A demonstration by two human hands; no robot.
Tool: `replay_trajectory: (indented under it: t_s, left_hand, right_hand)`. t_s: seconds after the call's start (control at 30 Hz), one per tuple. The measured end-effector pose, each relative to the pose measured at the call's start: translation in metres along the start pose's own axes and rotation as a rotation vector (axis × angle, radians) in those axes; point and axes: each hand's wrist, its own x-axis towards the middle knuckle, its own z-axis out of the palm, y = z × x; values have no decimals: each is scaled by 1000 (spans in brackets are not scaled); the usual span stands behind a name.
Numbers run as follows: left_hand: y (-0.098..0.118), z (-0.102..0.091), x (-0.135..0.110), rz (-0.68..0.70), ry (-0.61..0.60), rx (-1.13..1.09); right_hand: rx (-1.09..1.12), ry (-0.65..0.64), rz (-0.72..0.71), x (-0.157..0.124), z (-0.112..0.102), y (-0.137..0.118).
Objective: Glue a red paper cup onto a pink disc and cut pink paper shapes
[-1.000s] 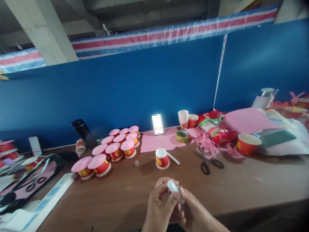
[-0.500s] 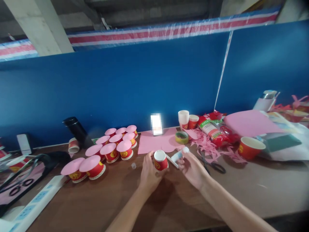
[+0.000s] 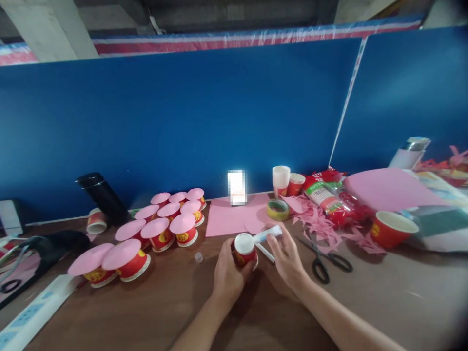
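Note:
My left hand (image 3: 230, 270) is wrapped round a red paper cup (image 3: 244, 258), which stands upside down with its white bottom facing up. My right hand (image 3: 287, 256) grips a white and pale blue glue stick (image 3: 268, 235). The glue stick's end is at the rim of the cup's bottom; whether it touches is hard to make out. Below it a thin white strip or stick (image 3: 266, 253) lies on the table. A small clear cap (image 3: 198, 257) lies left of my left hand. Black-handled scissors (image 3: 325, 261) rest to the right of my right hand.
Several upturned red cups topped with pink paper discs (image 3: 155, 227) stand at left. Pink sheets (image 3: 224, 219), a tape roll (image 3: 278, 209), stacked cups (image 3: 281, 180) and pink shreds (image 3: 318, 219) lie ahead. A black bottle (image 3: 102, 197) and a power strip (image 3: 36, 309) are further left.
My right hand has brought the glue stick leftward to the cup's bottom rim, turning it nearly level. My left hand still holds the cup. The view has shifted slightly.

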Motion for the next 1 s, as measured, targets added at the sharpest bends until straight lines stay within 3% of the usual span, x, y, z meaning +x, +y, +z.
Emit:
replay_trajectory:
  t_s: [0.27, 0.57, 1.0]
  left_hand:
    - [-7, 5, -2, -30, 49, 106]
    - [-11, 9, 1, -2, 45, 175]
    - [-7, 8, 1, 9, 62, 191]
  right_hand:
    - [-216, -107, -215, -18, -3, 11]
    - [-258, -125, -233, -17, -9, 11]
    - [-331, -205, -381, -18, -6, 3]
